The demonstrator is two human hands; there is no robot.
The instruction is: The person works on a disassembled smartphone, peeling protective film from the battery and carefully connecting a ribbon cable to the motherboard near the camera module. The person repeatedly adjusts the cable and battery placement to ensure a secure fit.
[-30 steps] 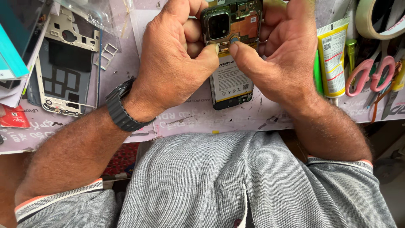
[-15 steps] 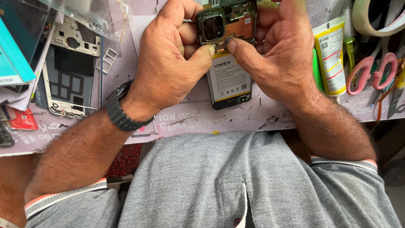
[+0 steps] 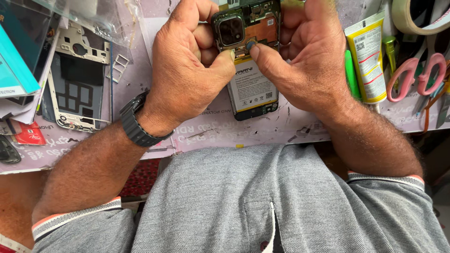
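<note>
An opened phone (image 3: 251, 56) with its back off lies between both hands, its battery, camera block and copper-coloured board exposed. My left hand (image 3: 187, 65) grips the phone's left side, the thumb pressing near the board's lower edge. My right hand (image 3: 309, 61) holds the right side, its thumb tip against a small round part (image 3: 251, 45) on the board. The two thumbs meet just above the battery. A dark watch (image 3: 136, 124) sits on my left wrist.
A removed phone frame (image 3: 77, 89) and a small card tray (image 3: 118, 68) lie at the left beside teal boxes (image 3: 16, 61). At the right stand a yellow-and-white tube (image 3: 368, 56), pink-handled scissors (image 3: 415, 70) and a tape roll (image 3: 419, 18). The mat's front edge (image 3: 225, 140) runs above my grey shirt.
The phone and both hands have stayed close together with only slight shifts; my thumbs have closed in on the small round part on the board.
</note>
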